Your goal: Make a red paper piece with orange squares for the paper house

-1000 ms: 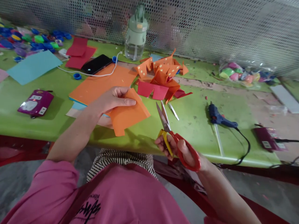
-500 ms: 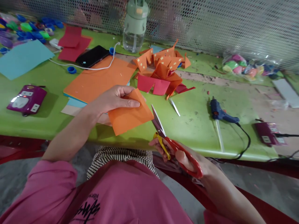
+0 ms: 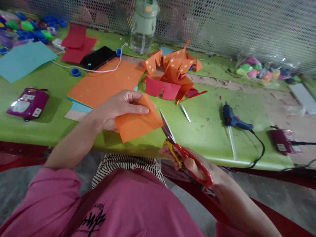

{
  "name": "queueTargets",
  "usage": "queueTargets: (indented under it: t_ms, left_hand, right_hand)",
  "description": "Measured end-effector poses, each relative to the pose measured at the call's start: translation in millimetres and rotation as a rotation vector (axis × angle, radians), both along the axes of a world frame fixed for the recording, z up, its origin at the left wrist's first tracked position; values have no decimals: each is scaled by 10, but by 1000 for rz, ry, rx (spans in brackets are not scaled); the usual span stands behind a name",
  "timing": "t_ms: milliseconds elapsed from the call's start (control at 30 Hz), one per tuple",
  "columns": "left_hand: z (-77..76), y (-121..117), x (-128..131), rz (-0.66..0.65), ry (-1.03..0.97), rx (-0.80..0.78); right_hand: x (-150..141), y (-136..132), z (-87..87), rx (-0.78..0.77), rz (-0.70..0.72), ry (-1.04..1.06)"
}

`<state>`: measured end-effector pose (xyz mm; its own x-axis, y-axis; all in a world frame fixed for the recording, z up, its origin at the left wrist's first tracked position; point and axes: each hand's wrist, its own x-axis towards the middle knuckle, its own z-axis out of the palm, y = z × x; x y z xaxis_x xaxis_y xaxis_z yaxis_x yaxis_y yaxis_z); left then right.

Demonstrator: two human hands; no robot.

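My left hand (image 3: 118,106) pinches a folded orange paper piece (image 3: 138,121) above the near edge of the green table (image 3: 204,131), thumb on top. My right hand (image 3: 195,164) grips red-and-yellow-handled scissors (image 3: 184,149), whose blades are nearly closed with the tips touching the right edge of the orange piece. A large orange sheet (image 3: 103,84) lies just beyond my left hand. A pile of cut orange and red paper shapes (image 3: 172,77) sits past the scissors.
A blue glue gun (image 3: 233,120) with a black cord lies at right, near a purple power strip (image 3: 283,141). Another purple power strip (image 3: 27,103) is at left. A black phone (image 3: 97,57), a green bottle (image 3: 143,26), red sheets (image 3: 76,44), a teal sheet (image 3: 22,61) and coloured caps (image 3: 27,28) sit farther back.
The scissors moved left from clear of the paper to its right edge, and the blades went from apart to nearly closed. My left hand kept its hold on the orange piece.
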<state>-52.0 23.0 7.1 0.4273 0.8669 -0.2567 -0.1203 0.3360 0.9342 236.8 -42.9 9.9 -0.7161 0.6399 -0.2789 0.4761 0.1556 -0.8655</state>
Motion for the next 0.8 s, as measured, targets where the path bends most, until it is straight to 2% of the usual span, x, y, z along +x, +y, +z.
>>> queueTargets:
  t_ms: [100, 300, 800]
  left_hand:
    - [-5, 5, 4, 0, -6, -22]
    - [-20, 22, 1, -24, -20, -36]
    - [-43, 0, 11, -17, -44, -38]
  right_hand:
    - [-6, -21, 22, -66, -57, -1]
    - [-56, -43, 73, -35, -57, -4]
    - [-10, -68, 10, -230, -155, 59]
